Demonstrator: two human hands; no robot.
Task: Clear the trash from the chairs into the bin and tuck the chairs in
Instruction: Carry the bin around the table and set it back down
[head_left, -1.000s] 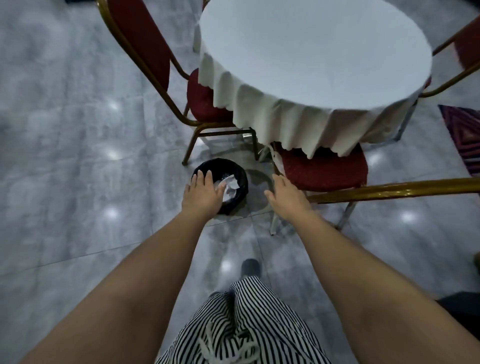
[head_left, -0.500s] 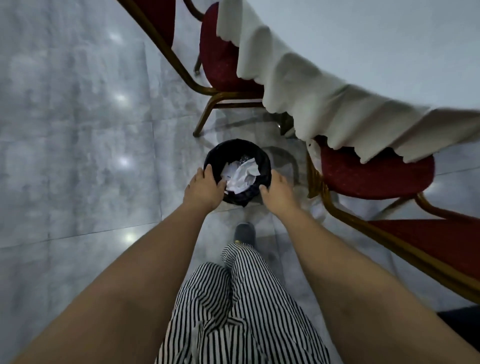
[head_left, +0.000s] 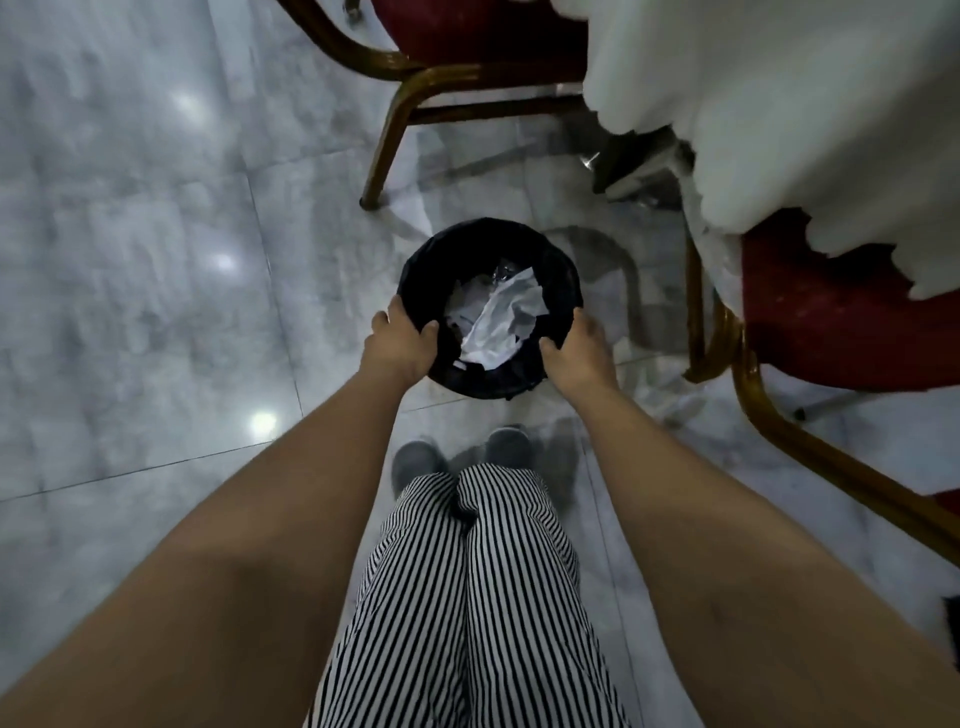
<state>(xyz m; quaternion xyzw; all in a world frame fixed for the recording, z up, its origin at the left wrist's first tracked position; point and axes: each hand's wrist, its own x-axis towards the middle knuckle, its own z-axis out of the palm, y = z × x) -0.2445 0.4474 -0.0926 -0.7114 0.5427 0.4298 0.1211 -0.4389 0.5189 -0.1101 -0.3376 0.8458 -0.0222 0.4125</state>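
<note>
Gripping the black-lined bin (head_left: 519, 249) rim, left hand (head_left: 400, 340) and right hand (head_left: 579, 349) fingers curled; crumpled paper (head_left: 501, 322) inside; earlier only touching.

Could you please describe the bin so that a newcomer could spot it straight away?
On the grey marble floor, beside the white-clothed table and just ahead of the person's shoes, stands the bin. It is small, round and black, holding crumpled white paper, and both hands grip its rim.
</note>
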